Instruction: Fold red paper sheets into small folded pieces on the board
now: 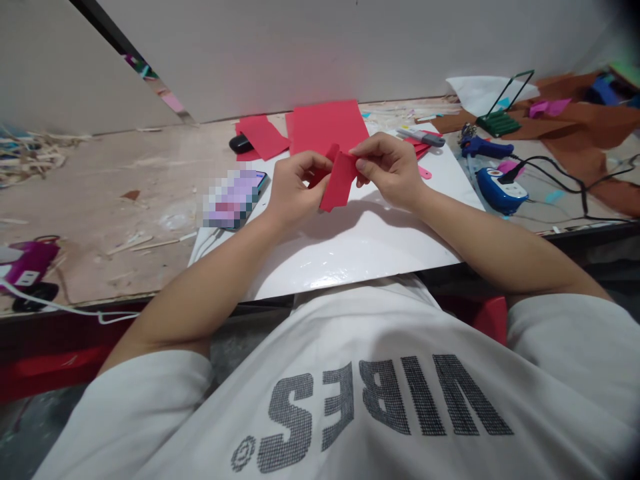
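A folded piece of red paper (339, 183) is held up over a white board (360, 243). My left hand (299, 183) pinches its left side between thumb and fingers. At the upper right edge of the paper, my right hand (390, 168) grips it with thumb and forefinger. Behind my hands lie a large red sheet (327, 123) and, to the left, smaller red pieces (263, 137) partly over a black object (241, 143). A grey-handled cutter (423, 137) rests on red scraps to the right of my right hand.
Left of the board's middle lies a phone (235, 200) with a cable. At right are a blue glue gun (485, 147), a blue power socket (501, 190) with black cords, and brown sheets (565, 100). A purple plug block (30, 267) sits far left. A wall (280, 53) stands behind.
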Action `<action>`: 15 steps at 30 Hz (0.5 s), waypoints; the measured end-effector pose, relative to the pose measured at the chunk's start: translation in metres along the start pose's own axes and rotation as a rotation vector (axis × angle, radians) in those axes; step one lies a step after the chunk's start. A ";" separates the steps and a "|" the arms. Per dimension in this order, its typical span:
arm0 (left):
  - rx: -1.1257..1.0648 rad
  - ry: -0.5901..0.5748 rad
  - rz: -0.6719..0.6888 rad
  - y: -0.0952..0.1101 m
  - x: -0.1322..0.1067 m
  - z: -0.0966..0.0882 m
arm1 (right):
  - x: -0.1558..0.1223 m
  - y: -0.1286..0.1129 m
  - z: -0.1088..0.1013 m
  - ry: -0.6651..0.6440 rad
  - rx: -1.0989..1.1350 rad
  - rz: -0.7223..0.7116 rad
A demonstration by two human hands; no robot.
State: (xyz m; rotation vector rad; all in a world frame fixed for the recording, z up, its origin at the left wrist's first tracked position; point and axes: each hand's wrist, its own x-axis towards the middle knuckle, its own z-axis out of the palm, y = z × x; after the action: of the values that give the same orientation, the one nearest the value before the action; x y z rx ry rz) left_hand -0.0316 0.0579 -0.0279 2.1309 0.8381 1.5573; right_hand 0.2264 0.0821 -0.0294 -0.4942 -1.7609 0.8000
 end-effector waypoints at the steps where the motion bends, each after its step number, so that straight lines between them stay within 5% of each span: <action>1: -0.013 -0.011 0.001 -0.001 0.001 -0.002 | 0.001 0.000 0.000 0.012 0.002 0.006; 15: 0.287 -0.117 0.137 -0.005 0.004 -0.020 | 0.003 0.001 -0.011 0.053 -0.044 0.115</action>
State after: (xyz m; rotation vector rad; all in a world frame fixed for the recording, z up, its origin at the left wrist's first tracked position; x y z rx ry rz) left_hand -0.0505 0.0631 -0.0215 2.5036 0.9412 1.4304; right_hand 0.2353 0.0876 -0.0260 -0.6455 -1.7162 0.8229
